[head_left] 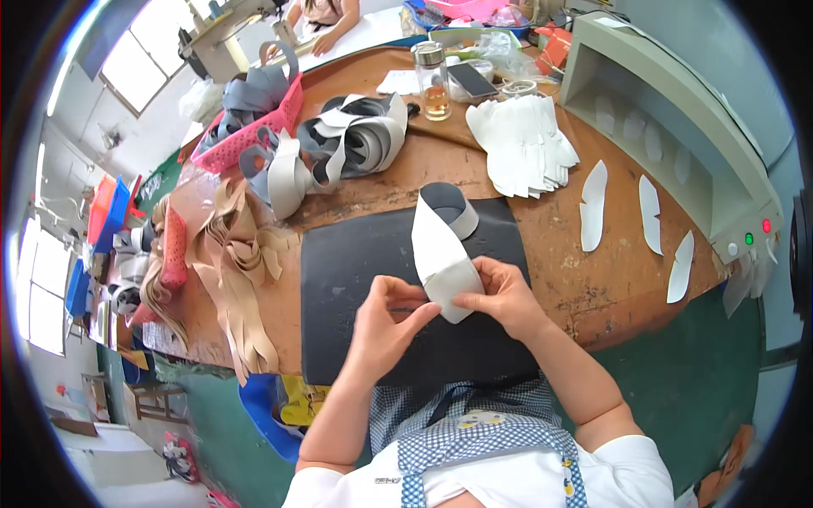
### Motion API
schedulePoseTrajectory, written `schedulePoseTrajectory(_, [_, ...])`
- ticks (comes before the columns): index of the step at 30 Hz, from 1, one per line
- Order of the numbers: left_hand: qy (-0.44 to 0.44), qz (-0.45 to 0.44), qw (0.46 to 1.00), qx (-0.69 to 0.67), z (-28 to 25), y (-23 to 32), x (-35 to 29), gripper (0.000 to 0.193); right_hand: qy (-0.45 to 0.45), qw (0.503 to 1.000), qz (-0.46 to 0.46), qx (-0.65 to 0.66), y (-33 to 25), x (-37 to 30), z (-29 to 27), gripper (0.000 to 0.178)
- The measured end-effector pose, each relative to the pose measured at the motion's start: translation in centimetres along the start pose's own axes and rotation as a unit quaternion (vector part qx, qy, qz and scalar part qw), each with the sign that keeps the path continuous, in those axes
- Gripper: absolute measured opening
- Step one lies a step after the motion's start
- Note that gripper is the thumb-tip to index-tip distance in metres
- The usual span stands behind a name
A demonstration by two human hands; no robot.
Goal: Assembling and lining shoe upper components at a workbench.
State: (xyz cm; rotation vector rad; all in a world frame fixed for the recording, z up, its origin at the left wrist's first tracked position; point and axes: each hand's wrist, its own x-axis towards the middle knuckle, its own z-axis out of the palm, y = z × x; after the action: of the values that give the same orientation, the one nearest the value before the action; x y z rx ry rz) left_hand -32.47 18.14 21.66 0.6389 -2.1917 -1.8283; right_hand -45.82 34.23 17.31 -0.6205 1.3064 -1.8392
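A pale strip (439, 245) of flexible sheet material lies over the black mat in front of me. Its far end curls round into a loop with a dark grey inner face (445, 198), and its near end is a rounded flap. My right hand (506, 298) grips the flap's right edge, thumb on top and fingers underneath. At the flap's lower left edge is my left hand (391, 323), its fingers curled and its thumb tip against the strip. The undersides of the fingers are hidden. The black mat (356, 254) covers the near middle of the brown table.
Ahead lie a bundle of grey-white strips (364, 135), a pink basket (254, 127) and a glass bottle (434, 85). White cut pieces (521, 144) are piled at the right, before a grey machine (677, 93) with lit buttons. Beige strips (237, 271) hang at the left. Another person (330, 17) sits beyond.
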Motion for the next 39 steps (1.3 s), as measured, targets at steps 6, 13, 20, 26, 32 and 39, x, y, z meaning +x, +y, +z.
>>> schedulePoseTrajectory(6, [-0.012,-0.007,0.978,-0.208,2.2,-2.1,-0.6,0.038,-0.033,0.999,0.026,0.006,1.0,-1.9,0.9,0.040])
schedulePoseTrajectory(13, [-0.068,0.097,0.991,0.065,3.1,-1.4,-4.1,0.052,0.040,0.985,0.086,0.142,0.1,0.1,-0.1,0.032])
schedulePoseTrajectory(20, [0.040,0.230,0.961,0.149,0.7,0.9,-1.2,0.044,0.048,0.996,0.050,0.050,-0.7,-0.5,1.0,0.028])
schedulePoseTrajectory(26, [0.012,0.214,0.952,0.219,1.7,0.6,-0.8,0.041,0.043,0.997,0.041,0.045,-0.3,-1.8,1.1,0.033])
schedulePoseTrajectory(32, [0.001,0.225,0.954,0.196,2.1,0.0,-0.3,0.029,0.067,0.992,0.082,0.068,-0.3,-1.5,0.6,0.028])
schedulePoseTrajectory(39, [-0.073,0.142,0.985,0.066,0.4,0.0,1.8,0.011,0.059,0.996,0.054,0.049,-0.2,-0.5,1.4,0.023])
